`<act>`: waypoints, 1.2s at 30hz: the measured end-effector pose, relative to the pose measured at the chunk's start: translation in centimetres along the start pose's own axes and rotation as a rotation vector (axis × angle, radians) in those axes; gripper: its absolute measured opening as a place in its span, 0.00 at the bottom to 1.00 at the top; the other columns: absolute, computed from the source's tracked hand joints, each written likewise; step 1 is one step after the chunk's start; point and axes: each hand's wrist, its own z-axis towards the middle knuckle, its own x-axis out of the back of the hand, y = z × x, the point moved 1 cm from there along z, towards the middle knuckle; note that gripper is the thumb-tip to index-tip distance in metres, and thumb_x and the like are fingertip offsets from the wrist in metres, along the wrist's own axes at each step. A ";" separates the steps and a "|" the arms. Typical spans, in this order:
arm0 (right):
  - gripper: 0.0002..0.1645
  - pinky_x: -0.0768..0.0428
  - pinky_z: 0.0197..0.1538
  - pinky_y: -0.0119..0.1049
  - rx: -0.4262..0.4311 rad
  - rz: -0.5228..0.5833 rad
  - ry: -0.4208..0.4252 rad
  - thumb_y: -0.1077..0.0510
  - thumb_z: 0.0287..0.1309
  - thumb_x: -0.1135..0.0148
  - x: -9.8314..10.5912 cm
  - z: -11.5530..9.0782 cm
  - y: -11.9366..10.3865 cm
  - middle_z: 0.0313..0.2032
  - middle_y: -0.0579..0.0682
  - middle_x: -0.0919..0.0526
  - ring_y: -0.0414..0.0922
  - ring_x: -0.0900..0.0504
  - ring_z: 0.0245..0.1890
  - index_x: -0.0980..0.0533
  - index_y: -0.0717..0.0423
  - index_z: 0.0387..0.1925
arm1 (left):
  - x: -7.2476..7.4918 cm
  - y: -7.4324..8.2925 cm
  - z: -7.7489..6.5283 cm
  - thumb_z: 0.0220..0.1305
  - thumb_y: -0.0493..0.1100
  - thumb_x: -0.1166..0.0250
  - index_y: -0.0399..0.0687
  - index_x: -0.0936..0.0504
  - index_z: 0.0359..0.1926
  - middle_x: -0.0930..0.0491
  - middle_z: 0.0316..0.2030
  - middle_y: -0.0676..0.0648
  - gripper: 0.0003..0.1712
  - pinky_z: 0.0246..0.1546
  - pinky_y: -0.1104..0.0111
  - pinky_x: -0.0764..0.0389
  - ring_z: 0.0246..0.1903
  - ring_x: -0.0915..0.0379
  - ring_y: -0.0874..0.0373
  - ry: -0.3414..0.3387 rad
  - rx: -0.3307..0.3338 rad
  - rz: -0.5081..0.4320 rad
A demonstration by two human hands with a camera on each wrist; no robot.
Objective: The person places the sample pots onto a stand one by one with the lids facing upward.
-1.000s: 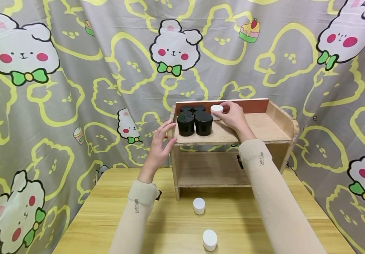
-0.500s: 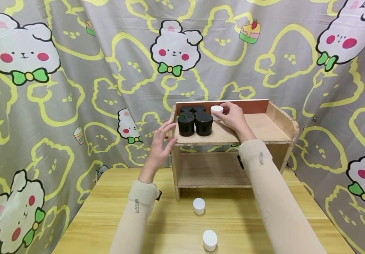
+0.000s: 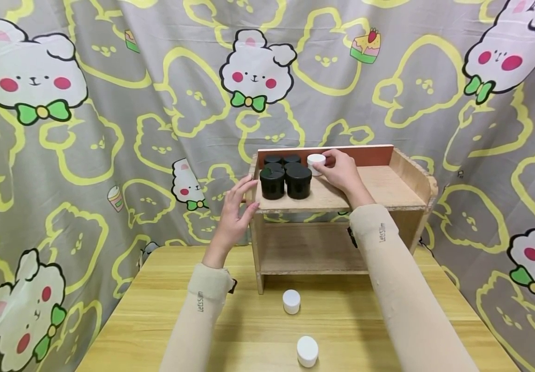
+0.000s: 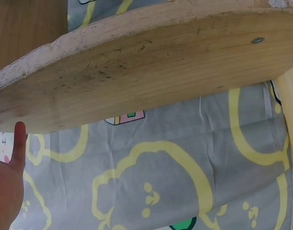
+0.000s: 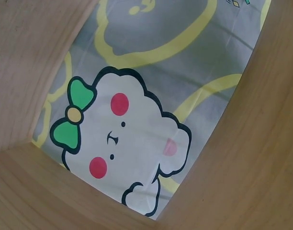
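Observation:
In the head view, my right hand (image 3: 341, 169) pinches a small white lidded jar (image 3: 316, 164) at the back of the wooden shelf's top board (image 3: 337, 199). Several black lidded jars (image 3: 298, 182) stand grouped just left of the white one. My left hand (image 3: 233, 214) rests its relaxed fingers against the left end of the shelf. In the left wrist view, part of the left hand (image 4: 7, 191) shows at the left edge, fingertips by the shelf's side panel (image 4: 137, 72). The right wrist view shows shelf boards (image 5: 252, 158) and curtain; the right hand is out of sight there.
Two white lidded jars, a farther one (image 3: 291, 301) and a nearer one (image 3: 307, 352), stand on the wooden table (image 3: 146, 315) before the shelf. A lower shelf board (image 3: 311, 248) lies under the top. A patterned curtain (image 3: 123, 103) hangs behind.
The white jar in my right hand has shifted slightly left, toward the black jars. My left hand stays in place at the shelf's end.

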 end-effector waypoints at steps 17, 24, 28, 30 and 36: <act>0.27 0.23 0.61 0.52 0.014 -0.005 0.019 0.51 0.68 0.33 0.0 0.0 0.2 0.51 0.66 0.15 0.59 0.18 0.54 0.24 0.66 0.59 | 0.0 0.0 -0.1 0.73 0.37 0.37 0.52 0.30 0.73 0.39 0.78 0.48 0.30 0.58 0.61 0.26 0.67 0.38 0.48 0.007 0.002 0.001; 0.32 0.24 0.63 0.52 0.003 0.019 0.048 0.52 0.66 0.31 0.4 -0.1 0.2 0.55 0.66 0.18 0.59 0.19 0.57 0.26 0.66 0.64 | -0.1 0.2 0.1 0.74 0.38 0.38 0.53 0.30 0.74 0.40 0.79 0.50 0.30 0.59 0.61 0.26 0.67 0.38 0.48 -0.004 0.008 -0.002; 0.32 0.26 0.65 0.52 0.004 0.024 0.093 0.51 0.68 0.33 0.7 -0.1 0.0 0.56 0.64 0.20 0.58 0.22 0.58 0.27 0.64 0.67 | -0.2 0.2 0.1 0.74 0.38 0.38 0.52 0.30 0.74 0.40 0.79 0.49 0.30 0.59 0.60 0.26 0.68 0.39 0.48 0.005 0.002 -0.003; 0.31 0.27 0.65 0.52 0.022 0.025 0.111 0.50 0.69 0.34 0.8 -0.1 -0.3 0.56 0.64 0.20 0.58 0.23 0.58 0.26 0.63 0.66 | -0.1 0.1 0.0 0.74 0.37 0.38 0.51 0.30 0.73 0.39 0.78 0.47 0.29 0.58 0.59 0.26 0.68 0.39 0.48 0.016 -0.003 -0.002; 0.28 0.26 0.62 0.51 0.087 0.080 0.159 0.51 0.69 0.35 1.6 -0.9 -1.6 0.54 0.62 0.20 0.56 0.23 0.55 0.24 0.62 0.64 | 0.0 0.2 0.0 0.73 0.36 0.37 0.51 0.29 0.73 0.38 0.77 0.45 0.30 0.59 0.58 0.29 0.70 0.39 0.48 0.016 -0.014 -0.001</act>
